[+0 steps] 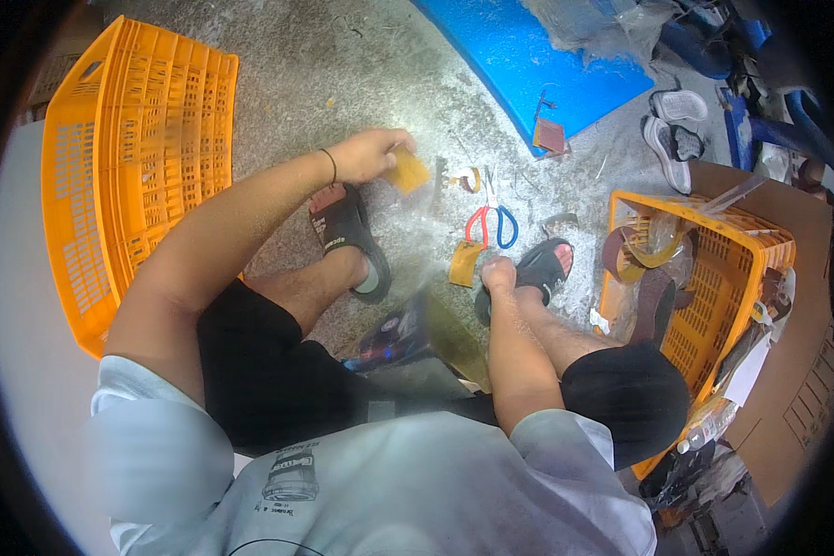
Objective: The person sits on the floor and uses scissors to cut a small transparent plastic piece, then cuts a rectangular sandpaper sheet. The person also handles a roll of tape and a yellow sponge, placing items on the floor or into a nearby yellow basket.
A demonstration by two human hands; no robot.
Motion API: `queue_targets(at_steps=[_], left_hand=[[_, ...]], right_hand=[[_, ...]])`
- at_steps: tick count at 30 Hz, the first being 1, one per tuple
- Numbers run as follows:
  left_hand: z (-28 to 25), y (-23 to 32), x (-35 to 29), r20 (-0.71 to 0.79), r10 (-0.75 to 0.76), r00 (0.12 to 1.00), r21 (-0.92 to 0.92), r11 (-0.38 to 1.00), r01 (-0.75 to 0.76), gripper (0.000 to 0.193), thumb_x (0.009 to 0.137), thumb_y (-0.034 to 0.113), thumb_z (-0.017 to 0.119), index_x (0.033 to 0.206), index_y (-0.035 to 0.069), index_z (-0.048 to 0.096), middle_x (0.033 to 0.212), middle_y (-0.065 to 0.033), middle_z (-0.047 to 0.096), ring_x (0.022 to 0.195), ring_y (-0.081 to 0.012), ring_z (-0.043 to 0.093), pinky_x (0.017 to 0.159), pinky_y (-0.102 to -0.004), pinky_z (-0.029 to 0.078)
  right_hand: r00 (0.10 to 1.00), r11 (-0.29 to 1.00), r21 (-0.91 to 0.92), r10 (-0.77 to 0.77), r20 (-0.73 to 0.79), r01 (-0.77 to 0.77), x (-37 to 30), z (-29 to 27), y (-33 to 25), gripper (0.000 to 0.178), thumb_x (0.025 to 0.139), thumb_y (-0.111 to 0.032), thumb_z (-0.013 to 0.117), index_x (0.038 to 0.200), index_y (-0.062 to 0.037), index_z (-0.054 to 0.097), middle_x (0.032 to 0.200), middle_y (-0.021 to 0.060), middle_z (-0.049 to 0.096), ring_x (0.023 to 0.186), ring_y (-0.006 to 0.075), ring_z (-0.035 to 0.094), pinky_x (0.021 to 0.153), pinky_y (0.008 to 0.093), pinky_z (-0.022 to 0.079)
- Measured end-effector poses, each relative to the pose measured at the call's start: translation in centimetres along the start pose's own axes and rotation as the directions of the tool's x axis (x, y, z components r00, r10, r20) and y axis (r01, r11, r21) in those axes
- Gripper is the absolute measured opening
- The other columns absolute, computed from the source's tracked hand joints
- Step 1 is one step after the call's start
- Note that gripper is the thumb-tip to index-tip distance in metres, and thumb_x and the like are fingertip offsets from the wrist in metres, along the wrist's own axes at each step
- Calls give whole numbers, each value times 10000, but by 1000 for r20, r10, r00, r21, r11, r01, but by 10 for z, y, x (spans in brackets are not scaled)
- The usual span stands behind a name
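My left hand (372, 154), a dark band on its wrist, is closed around a small yellow rectangular piece (408, 170) that looks like sandpaper. It is held above the floor, beyond my left sandal. My right hand (499, 273) is closed beside my right sandal (544, 269). A second yellow sandpaper-like piece (464, 263) projects from its left side and seems gripped at the edge; the fingers are mostly hidden. Scissors (491, 218) with one red and one blue handle lie on the floor just past that hand. Beside their blades is a small curled strip (473, 180).
A yellow slatted crate (162, 148) stands at the left. Another yellow crate (704, 306) at the right contains brown discs and scraps. A blue sheet (537, 65) carries a reddish-brown piece (549, 136). White shoe soles (663, 148) lie farther right; a dark box (408, 334) sits between my legs.
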State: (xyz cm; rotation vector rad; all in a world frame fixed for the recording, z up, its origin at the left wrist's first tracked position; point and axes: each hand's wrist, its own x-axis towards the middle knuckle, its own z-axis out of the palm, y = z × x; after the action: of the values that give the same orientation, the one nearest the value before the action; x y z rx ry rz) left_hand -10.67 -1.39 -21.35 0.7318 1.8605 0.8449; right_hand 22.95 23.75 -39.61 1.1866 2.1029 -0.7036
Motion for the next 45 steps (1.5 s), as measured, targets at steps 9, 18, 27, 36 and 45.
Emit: queue_targets(at_steps=[9, 18, 27, 36, 45], left_hand=[[15, 15, 5, 108, -42, 993, 233, 972, 15, 424, 905, -39, 544, 1305, 99, 581, 1156, -208, 662, 1086, -351, 640, 954, -417, 497], [2, 32, 16, 162, -192, 968, -153, 964, 217, 191, 945, 60, 597, 1113, 1, 669, 958, -62, 706, 825, -136, 666, 697, -304, 569], [-16, 74, 7, 77, -120, 990, -492, 859, 143, 241, 944, 64, 577, 1144, -32, 670, 1067, -104, 712, 946, -182, 695, 831, -309, 593], [-1, 138, -53, -79, -54, 995, -562, 827, 0, 258, 953, 87, 565, 1153, -45, 659, 1093, -126, 706, 979, -227, 701, 848, -356, 591], [67, 206, -60, -271, 91, 958, -537, 812, -229, 274, 977, 196, 629, 1153, -7, 681, 1017, -54, 694, 861, -136, 643, 758, -294, 553]], right_hand=[[931, 854, 420, 178, 319, -307, -9, 46, 7, 353, 785, -268, 721, 917, 58, 695, 970, 313, 687, 944, 429, 691, 834, 462, 560], [921, 927, 21, -371, -117, 376, 17, -10, -16, 207, 775, -5, 640, 961, -17, 732, 786, 156, 704, 721, 280, 703, 611, 386, 566], [957, 781, 581, -290, 11, 230, 5, -74, -91, 159, 797, -113, 661, 915, -50, 747, 722, 141, 699, 567, 230, 677, 537, 364, 535], [892, 734, 605, -444, 84, 309, -56, -171, -101, 167, 831, -54, 710, 985, 8, 702, 695, 47, 657, 512, 107, 582, 439, 278, 468], [622, 584, -509, -774, -115, 633, -154, -413, -93, 201, 734, -146, 664, 904, -71, 741, 944, 186, 715, 888, 355, 683, 793, 450, 547]])
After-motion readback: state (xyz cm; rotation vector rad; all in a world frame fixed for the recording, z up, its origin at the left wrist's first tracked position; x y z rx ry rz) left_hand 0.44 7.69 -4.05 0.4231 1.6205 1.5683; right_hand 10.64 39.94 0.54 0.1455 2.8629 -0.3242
